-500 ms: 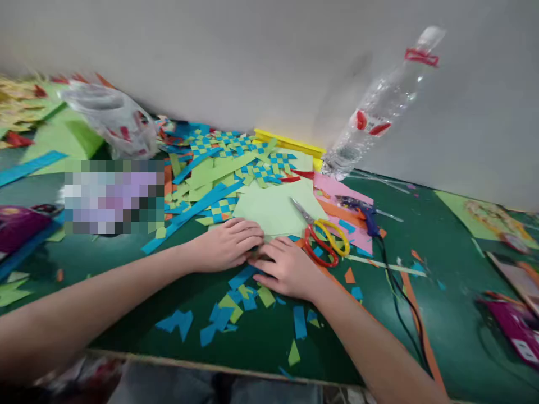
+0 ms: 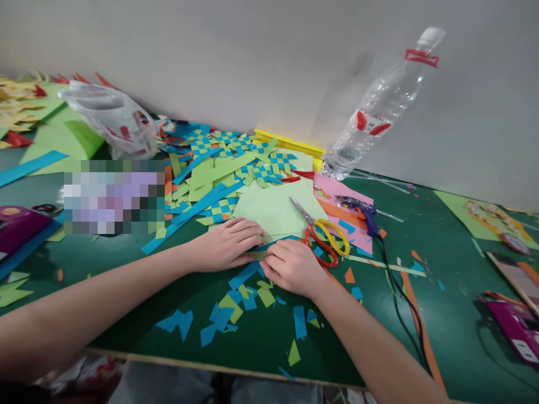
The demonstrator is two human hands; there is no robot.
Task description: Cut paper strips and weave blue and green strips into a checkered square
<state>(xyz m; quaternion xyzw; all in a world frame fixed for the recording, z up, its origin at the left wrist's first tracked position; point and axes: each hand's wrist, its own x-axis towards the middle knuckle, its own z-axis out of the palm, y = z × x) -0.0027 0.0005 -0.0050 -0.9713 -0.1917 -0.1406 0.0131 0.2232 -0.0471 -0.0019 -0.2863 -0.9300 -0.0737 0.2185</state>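
One green strip (image 2: 254, 255) spans your left hand (image 2: 229, 244) and right hand (image 2: 292, 268); both hold it. Scissors (image 2: 311, 220) lie near the right.

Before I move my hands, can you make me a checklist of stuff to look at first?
1. Both hands at the paper strip: ok, the left hand and right hand are at either end of the part that shows.
2. Whole strip in sight: not ok, fingers cover some of it.
3. Scissors pointing away from your hands: ok, the tip points toward the wall.
4. Room beside your right hand: not ok, the scissors' red handle is right next to it.
5. Glue gun cool: cannot tell by looking.
6. Table edge in front free of scraps: not ok, blue and green bits lie there.
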